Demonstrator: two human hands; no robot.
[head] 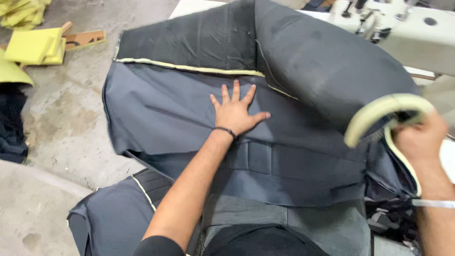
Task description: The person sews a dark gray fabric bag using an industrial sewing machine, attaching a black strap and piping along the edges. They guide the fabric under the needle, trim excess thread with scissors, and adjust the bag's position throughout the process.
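The large dark grey padded fabric cover with cream foam backing [189,109] lies spread across the person's lap and over the edge of the white table [189,7], with part of it hanging toward the floor. The left hand [235,114] lies flat on the grey face of the cover, fingers spread apart, pressing it down; a thin dark band sits at the wrist. The right hand [419,137] is closed around the curled cream foam edge [379,111] of the cover at the right, lifting that edge up so the foam backing shows.

This looks like a smoothing and positioning step: one hand pins the panel while the other turns the bulky edge. Going on from here seems to call for a firm pin from the flat hand and an even pull on the rolled edge, so the layers do not bunch.

A white industrial sewing machine [403,23] stands on the table at upper right. The rough grey concrete floor [61,118] carries yellow foam blocks [35,45] at upper left, well apart from the cover.
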